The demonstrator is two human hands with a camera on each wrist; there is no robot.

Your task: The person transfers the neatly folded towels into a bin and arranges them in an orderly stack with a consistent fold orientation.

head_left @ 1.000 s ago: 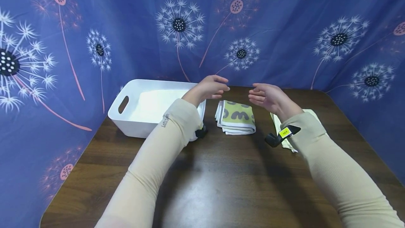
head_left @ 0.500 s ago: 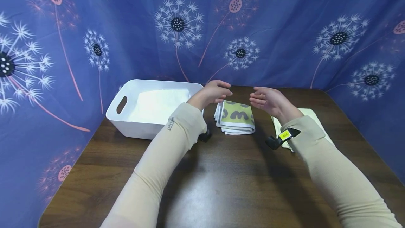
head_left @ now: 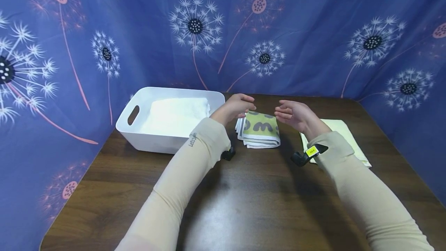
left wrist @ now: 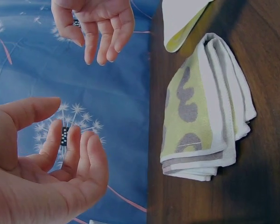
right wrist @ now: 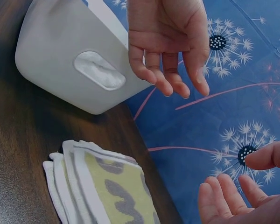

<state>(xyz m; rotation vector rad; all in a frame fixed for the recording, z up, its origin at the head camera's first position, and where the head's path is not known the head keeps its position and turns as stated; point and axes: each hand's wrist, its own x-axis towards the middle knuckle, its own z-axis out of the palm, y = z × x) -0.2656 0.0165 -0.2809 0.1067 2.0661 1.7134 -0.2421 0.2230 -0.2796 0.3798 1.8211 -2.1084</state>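
Note:
A folded yellow-green towel point(head_left: 261, 129) with grey shapes and white edges lies on the table between my hands. My left hand point(head_left: 235, 107) hovers above its left side, fingers relaxed and holding nothing. Opposite it, my right hand point(head_left: 296, 115) is held in the air past the towel's right side, palm inward and fingers loosely bent. The left wrist view shows the towel point(left wrist: 191, 112) lying apart from both hands, its several layers visible at the edge. To the right, a pale yellow folded cloth point(head_left: 343, 138) is partly covered by my right wrist.
A white plastic bin point(head_left: 153, 142) with handle holes stands at the left, and white cloth point(head_left: 177, 115) lies inside it. My left forearm crosses in front of its right end. A blue dandelion-print curtain point(head_left: 306, 42) hangs behind the brown wooden table point(head_left: 251, 196).
Both hands have come down slightly toward the folded towel, and the left hand has also shifted a little to the right. The towel, cloth and bin stay in place.

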